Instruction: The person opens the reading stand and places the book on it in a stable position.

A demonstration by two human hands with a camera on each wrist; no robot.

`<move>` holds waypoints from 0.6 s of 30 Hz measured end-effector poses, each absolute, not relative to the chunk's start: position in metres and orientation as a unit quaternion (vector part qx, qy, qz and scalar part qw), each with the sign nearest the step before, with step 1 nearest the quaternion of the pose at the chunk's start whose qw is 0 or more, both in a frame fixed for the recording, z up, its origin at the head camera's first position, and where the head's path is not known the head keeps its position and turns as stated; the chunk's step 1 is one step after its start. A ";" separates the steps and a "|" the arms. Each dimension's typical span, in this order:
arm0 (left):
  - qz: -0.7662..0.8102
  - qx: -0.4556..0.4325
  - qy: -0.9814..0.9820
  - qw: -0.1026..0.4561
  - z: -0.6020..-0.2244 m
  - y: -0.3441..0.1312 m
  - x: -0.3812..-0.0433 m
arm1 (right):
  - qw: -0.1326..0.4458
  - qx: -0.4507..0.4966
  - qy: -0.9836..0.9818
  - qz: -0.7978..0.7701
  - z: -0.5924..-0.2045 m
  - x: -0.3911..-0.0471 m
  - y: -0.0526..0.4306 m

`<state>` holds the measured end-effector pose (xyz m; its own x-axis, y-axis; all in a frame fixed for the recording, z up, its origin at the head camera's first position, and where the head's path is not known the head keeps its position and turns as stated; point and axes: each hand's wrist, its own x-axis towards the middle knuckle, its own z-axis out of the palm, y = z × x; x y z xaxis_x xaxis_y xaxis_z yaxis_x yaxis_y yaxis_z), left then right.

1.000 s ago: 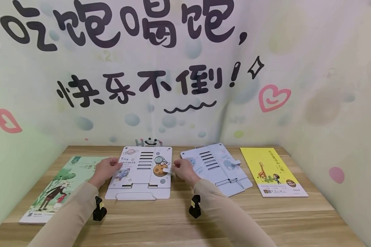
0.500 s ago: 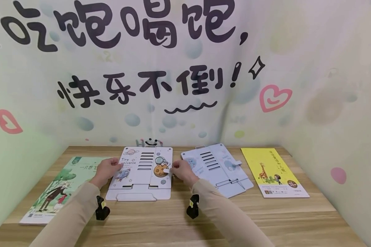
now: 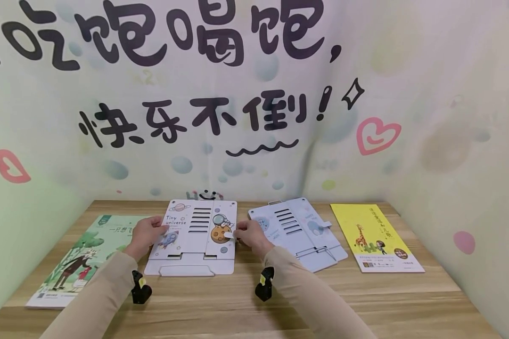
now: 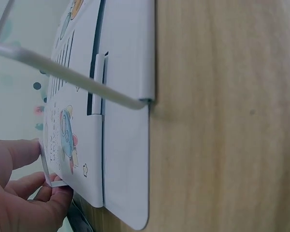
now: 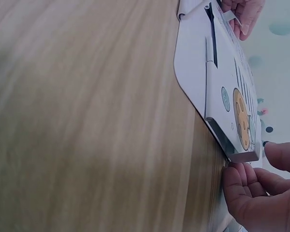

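Note:
A white book stand [image 3: 201,240] with a rocket, planet and astronaut printed on it lies nearly flat on the table in the head view. Its wire support [image 4: 72,75] juts over the front lip. My left hand [image 3: 146,235] holds the stand's left side; in the left wrist view thumb and fingers are round a thin white side clip. My right hand [image 3: 252,235] is at the right side, curled fingers against the panel's edge, thumb beside the other white clip [image 5: 245,157]. A pale blue book stand [image 3: 299,230] lies turned at an angle, just right of my right hand.
A green picture book [image 3: 74,268] lies on the left, partly behind my left arm. At the far right is a yellow book [image 3: 377,238]. The wooden table [image 3: 212,310] ends at a printed cloth backdrop [image 3: 195,174].
The white stand's far edge sits slightly higher, and the small wire loop behind it is no longer visible. My hands stay at its sides with only slight shifts.

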<state>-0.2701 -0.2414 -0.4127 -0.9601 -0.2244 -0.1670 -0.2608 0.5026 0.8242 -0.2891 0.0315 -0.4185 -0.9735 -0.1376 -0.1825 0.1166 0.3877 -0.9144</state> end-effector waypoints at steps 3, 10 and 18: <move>0.484 -0.146 0.863 0.017 -0.413 -0.241 -0.270 | 0.111 -0.008 0.824 -0.556 -0.420 -0.289 0.032; 0.492 -0.146 0.858 0.013 -0.414 -0.241 -0.269 | 0.103 -0.005 0.818 -0.565 -0.421 -0.288 0.031; 0.503 -0.141 0.853 -0.002 -0.415 -0.241 -0.268 | 0.090 -0.005 0.808 -0.582 -0.424 -0.288 0.030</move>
<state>-0.2677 -0.2408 -0.4154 -0.9603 -0.2424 -0.1384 -0.2384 0.4543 0.8584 -0.2880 0.0302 -0.4237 -0.9837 -0.1137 -0.1395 0.0961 0.3236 -0.9413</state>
